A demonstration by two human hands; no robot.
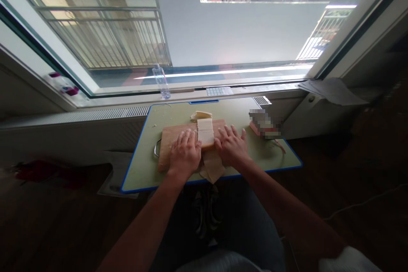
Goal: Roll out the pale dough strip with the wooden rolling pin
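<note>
A wooden cutting board [166,153] with a metal handle lies on the small table in front of me. On it, between my hands, is a pale, flat strip [205,131] with faint crosswise lines, perhaps dough. My left hand [185,151] rests on the board with fingers stretched out, its thumb at the strip's left edge. My right hand [232,145] lies to the right, fingers spread, its thumb by the strip's near right corner. A beige sheet [213,168] hangs off the board's near edge between my wrists. Behind the strip sits a folded yellowish piece [202,114].
The green tabletop [143,136] has a blue rim. A partly blurred-out object [264,125] lies at its right. Along the windowsill stand a clear bottle [161,81], a bottle with purple ends [63,84] and a small chequered card [219,91]. Papers [333,90] lie at right.
</note>
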